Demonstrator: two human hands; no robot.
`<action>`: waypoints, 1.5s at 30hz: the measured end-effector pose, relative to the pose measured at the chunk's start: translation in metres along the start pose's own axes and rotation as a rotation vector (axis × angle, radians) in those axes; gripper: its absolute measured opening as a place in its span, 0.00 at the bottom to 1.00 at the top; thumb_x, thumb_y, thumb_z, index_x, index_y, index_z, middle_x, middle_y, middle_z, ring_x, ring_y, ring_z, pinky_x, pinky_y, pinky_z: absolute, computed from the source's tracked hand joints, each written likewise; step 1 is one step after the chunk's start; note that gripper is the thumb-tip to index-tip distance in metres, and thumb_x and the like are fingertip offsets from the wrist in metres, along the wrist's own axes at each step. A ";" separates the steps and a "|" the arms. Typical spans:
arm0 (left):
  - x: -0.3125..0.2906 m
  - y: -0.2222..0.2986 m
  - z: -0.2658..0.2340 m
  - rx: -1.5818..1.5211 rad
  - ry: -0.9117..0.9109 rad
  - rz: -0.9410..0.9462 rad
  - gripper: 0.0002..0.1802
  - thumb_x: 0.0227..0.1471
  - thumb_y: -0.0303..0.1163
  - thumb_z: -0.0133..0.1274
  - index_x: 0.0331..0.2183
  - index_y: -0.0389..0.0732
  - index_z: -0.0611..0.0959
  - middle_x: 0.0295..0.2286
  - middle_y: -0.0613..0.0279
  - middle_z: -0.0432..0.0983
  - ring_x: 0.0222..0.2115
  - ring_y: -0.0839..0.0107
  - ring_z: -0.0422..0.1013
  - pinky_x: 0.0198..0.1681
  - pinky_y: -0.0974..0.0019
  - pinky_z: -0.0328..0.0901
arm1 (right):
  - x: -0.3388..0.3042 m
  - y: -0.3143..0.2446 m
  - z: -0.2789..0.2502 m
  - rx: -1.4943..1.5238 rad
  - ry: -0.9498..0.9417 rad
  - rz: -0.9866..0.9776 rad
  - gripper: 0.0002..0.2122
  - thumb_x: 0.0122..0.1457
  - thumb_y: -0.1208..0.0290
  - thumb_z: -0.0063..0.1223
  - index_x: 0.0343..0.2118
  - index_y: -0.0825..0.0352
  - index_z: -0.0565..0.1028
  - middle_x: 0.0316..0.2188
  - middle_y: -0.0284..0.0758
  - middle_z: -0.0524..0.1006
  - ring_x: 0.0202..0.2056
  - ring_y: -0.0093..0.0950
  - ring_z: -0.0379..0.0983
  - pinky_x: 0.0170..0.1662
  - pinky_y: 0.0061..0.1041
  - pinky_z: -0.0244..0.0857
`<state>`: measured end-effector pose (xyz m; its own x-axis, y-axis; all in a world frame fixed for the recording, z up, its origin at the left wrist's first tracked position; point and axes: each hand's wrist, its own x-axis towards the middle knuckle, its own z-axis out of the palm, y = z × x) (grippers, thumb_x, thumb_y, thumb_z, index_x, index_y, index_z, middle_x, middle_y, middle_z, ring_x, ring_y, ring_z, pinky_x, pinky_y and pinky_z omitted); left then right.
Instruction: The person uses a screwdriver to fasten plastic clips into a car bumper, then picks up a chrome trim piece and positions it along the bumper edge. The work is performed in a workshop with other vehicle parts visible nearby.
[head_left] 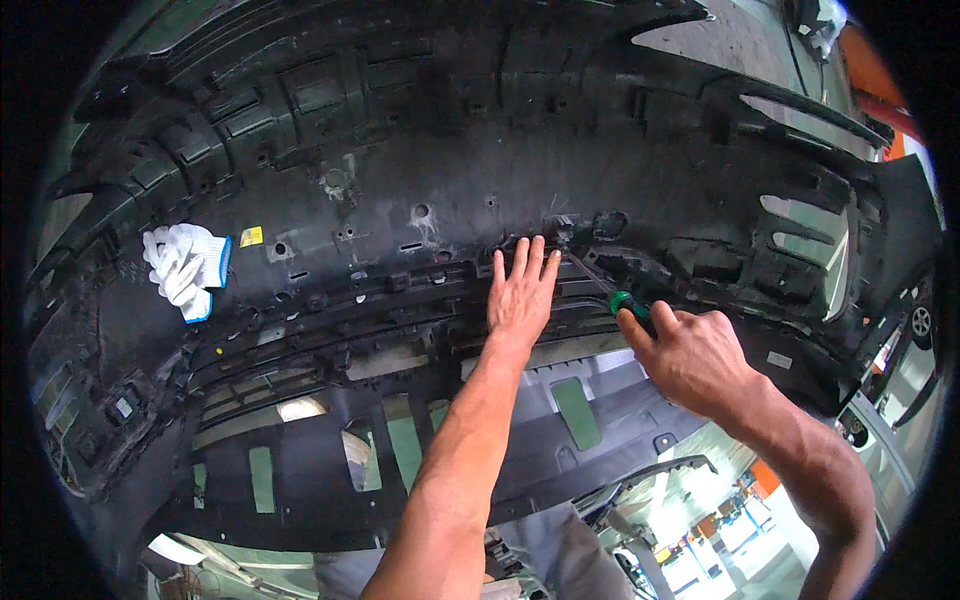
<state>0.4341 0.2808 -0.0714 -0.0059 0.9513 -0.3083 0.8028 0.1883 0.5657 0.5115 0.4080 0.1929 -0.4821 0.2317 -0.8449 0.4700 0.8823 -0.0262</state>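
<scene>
A large black plastic car bumper (pixel 420 130), its ribbed inner side facing me, spans most of the view. My left hand (pixel 521 290) lies on it near the middle with the fingers stretched out and apart, holding nothing. To its right, my right hand (pixel 690 355) is wrapped round the green handle of a screwdriver (pixel 622 300). The thin shaft slants up and left, its tip reaching the bumper just right of my left fingertips. What the tip touches is too small to make out.
White work gloves with blue cuffs (pixel 187 268) lie on the bumper at the left, beside a small yellow label (pixel 251 236). Slots and openings run along the bumper's lower panel (pixel 330 480). At the right edge stands a car wheel (pixel 921 320).
</scene>
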 end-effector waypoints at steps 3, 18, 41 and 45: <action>0.000 0.001 -0.001 0.007 -0.012 -0.004 0.27 0.62 0.32 0.44 0.63 0.49 0.72 0.65 0.57 0.59 0.66 0.57 0.54 0.68 0.40 0.48 | 0.007 0.001 0.002 0.459 0.192 0.167 0.21 0.57 0.71 0.58 0.54 0.71 0.73 0.30 0.44 0.78 0.30 0.45 0.79 0.31 0.40 0.73; 0.001 0.002 -0.002 0.029 -0.018 -0.004 0.27 0.62 0.33 0.44 0.63 0.50 0.72 0.65 0.57 0.59 0.66 0.58 0.54 0.68 0.40 0.49 | 0.002 -0.003 0.011 0.401 0.241 0.171 0.22 0.60 0.71 0.56 0.58 0.67 0.72 0.26 0.37 0.75 0.22 0.30 0.75 0.24 0.31 0.69; 0.001 0.003 -0.003 0.009 -0.035 -0.026 0.27 0.62 0.33 0.44 0.62 0.50 0.73 0.65 0.56 0.57 0.67 0.56 0.53 0.67 0.37 0.48 | 0.003 -0.024 0.016 1.324 0.237 0.673 0.25 0.58 0.69 0.60 0.59 0.66 0.71 0.34 0.45 0.79 0.33 0.41 0.80 0.33 0.36 0.72; 0.000 0.003 0.000 0.012 -0.006 -0.019 0.27 0.62 0.33 0.44 0.62 0.50 0.73 0.65 0.56 0.57 0.67 0.55 0.53 0.67 0.37 0.48 | -0.008 -0.018 0.011 0.226 0.219 0.201 0.26 0.57 0.67 0.61 0.59 0.65 0.71 0.33 0.42 0.75 0.28 0.38 0.80 0.27 0.36 0.71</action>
<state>0.4363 0.2810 -0.0696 -0.0178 0.9462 -0.3232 0.8095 0.2033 0.5507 0.5147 0.3860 0.1944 -0.4989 0.4948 -0.7116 0.7108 0.7034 -0.0093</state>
